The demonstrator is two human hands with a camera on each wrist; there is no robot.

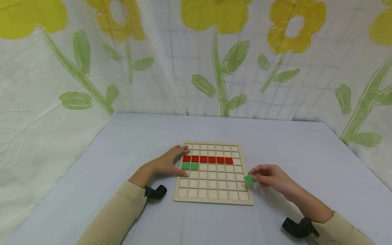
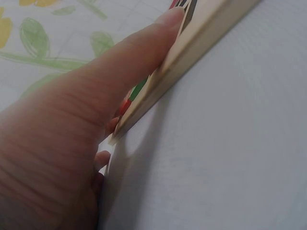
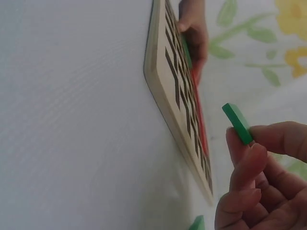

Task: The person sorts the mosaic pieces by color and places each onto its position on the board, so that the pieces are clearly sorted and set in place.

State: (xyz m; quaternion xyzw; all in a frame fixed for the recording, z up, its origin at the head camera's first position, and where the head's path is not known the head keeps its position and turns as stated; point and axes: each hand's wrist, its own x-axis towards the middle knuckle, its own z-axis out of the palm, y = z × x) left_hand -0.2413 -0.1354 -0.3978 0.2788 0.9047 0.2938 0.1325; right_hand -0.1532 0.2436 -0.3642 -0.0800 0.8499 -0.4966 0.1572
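A wooden grid board (image 1: 212, 194) lies flat on the table. One of its rows holds several red square tiles (image 1: 212, 159); the row below starts with two green tiles (image 1: 190, 166) at the left. My left hand (image 1: 166, 162) rests over the board's left edge, thumb and fingers spread apart on it. Just off the right edge, my right hand (image 1: 272, 177) pinches a green square tile (image 1: 249, 179) between thumb and fingertips. That tile (image 3: 237, 123) is tilted and apart from the board in the right wrist view.
Part of another green piece (image 3: 197, 223) shows at the bottom of the right wrist view. A pale cloth covers the table (image 1: 147, 136). Behind it hangs a white curtain (image 1: 171, 68) with yellow flowers. Each wrist wears a black camera mount (image 1: 156, 192).
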